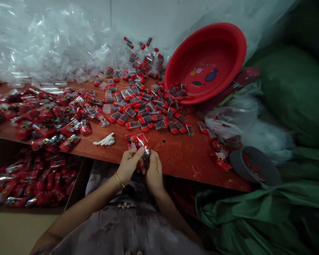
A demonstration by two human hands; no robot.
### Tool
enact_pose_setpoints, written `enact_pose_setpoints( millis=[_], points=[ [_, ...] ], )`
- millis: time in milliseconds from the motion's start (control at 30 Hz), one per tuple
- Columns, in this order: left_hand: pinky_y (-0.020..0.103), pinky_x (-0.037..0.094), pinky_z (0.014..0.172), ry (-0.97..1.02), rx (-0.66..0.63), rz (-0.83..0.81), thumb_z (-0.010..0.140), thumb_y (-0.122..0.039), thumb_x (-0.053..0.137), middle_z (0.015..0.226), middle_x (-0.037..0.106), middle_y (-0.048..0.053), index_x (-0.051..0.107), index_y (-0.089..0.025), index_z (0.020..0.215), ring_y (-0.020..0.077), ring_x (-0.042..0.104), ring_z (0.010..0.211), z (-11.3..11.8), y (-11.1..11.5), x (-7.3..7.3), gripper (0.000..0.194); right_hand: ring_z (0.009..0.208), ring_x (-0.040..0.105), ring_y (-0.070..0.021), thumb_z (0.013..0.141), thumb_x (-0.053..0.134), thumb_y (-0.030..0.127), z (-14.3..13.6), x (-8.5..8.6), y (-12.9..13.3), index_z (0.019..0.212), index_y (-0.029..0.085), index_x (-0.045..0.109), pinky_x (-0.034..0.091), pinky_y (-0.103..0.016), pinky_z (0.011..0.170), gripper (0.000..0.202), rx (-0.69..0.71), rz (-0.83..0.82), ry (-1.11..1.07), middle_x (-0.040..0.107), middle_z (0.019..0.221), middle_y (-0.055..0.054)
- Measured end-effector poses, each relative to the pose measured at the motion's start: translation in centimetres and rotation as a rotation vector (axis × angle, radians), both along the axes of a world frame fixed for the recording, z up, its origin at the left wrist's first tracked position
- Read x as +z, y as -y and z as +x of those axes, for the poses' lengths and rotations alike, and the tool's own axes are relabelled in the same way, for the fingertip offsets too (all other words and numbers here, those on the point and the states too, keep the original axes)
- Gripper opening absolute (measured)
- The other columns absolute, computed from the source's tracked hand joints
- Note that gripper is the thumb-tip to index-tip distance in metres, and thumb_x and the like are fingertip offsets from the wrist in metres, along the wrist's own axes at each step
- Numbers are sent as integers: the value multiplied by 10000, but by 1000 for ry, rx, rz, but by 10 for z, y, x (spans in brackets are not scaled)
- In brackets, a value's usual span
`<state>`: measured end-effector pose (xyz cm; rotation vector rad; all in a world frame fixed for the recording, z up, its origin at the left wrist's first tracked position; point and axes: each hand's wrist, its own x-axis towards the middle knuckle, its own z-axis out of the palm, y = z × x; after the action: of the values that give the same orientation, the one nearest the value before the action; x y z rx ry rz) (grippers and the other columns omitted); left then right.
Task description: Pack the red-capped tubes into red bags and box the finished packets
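Observation:
My left hand is closed, its thumb and fingers pinching a red printed plastic packet at the table's front edge. From the other side my right hand grips the lower end of the same packet, where something dark and shiny shows. Another red printed piece lies just behind the left fingers; whether it is joined to the packet I cannot tell. Beyond the hands are many small clear boxes with red ends and dark contents. A crumpled white scrap rests left of the hands.
Filled red packets pile up on the left of the reddish table, and more fill a carton below. Clear plastic cases heap behind. A red basin leans at the back. A grey bowl and green cloth are right.

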<state>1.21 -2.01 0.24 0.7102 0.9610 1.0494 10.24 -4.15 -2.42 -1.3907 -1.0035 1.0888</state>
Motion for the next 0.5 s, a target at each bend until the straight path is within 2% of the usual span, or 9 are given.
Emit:
enact_pose_setpoints(
  millis=[100,200,267,367,433,500],
  points=[
    [199,376,398,-80,44,96,701,-509,661,484,561,-32,609,-146,655,94,523,418,4,2,0,370,794,575,-160,866,379,514,-3,-1,-3,899,213,528,484,-284,752,338,-131,14,51,606,849,-45],
    [205,457,568,-125,97,181,682,-426,707,659,657,1,675,-136,724,101,567,592,6,4,-3,295,862,573,-178,841,390,558,-4,-3,-10,899,204,525,473,-316,827,383,-176,36,101,609,918,-71],
    [205,423,487,-96,74,126,672,-439,711,567,611,-16,680,-130,736,88,515,498,4,3,-5,317,836,576,-173,860,366,556,-4,-1,-12,894,211,522,488,-318,801,380,-104,33,90,603,891,-58],
    [198,320,357,32,94,-17,650,-485,711,483,539,-42,666,-127,750,67,418,371,-5,-2,-5,375,663,582,-139,878,395,522,-1,3,-11,975,234,509,516,-277,617,324,167,14,-52,595,815,-12],
    [197,366,390,113,144,-46,636,-469,729,569,599,-16,656,-126,736,74,476,424,-11,-6,-4,365,526,548,-102,844,499,491,2,5,-10,1040,244,490,488,-239,490,315,305,17,-117,594,787,16],
    [203,421,455,157,155,-54,603,-438,763,637,634,4,656,-122,722,82,523,488,-15,-9,-1,354,451,515,-74,794,590,455,6,4,-11,1041,235,497,459,-212,427,343,311,47,-105,593,759,32]
  ],
)
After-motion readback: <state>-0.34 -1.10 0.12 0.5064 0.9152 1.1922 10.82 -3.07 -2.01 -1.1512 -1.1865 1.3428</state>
